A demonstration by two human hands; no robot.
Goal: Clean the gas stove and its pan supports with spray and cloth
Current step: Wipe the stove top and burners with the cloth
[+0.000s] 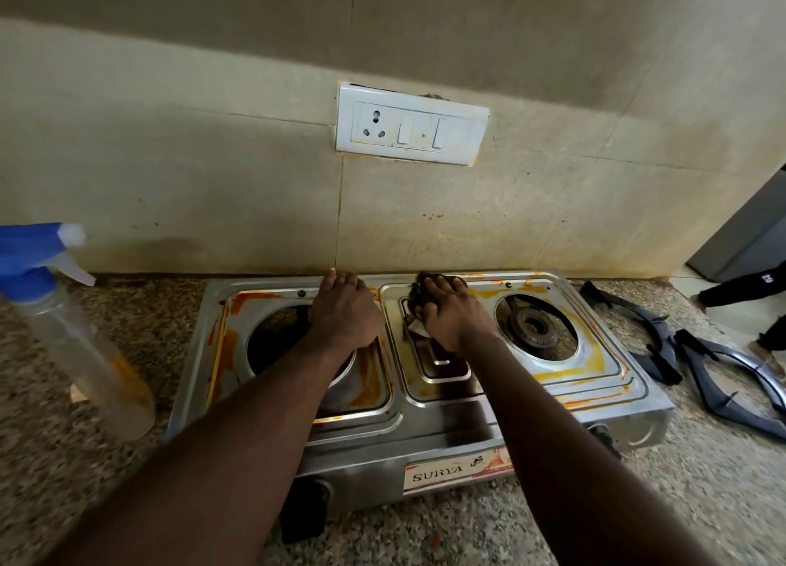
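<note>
- While the stained steel gas stove (425, 412) sits before you, a clear blue-topped spray bottle (85, 344) stands left, dark metal pan supports (633, 311) right.
- Your left hand (346, 310) presses its back edge, fingers straight.
- Your right hand (451, 316) grips a dark crumpled cloth (429, 278) there, fingers curled.

A home kitchen: a two-burner steel gas stove (417, 378) sits on a speckled granite counter (85, 459) against a stained tiled wall (212, 174) bearing a socket-and-switch plate (411, 124).

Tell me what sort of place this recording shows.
Most likely a home kitchen: a stained two-burner gas stove sits on a speckled stone counter against a tiled wall with a socket plate, spray bottle beside it.
</note>
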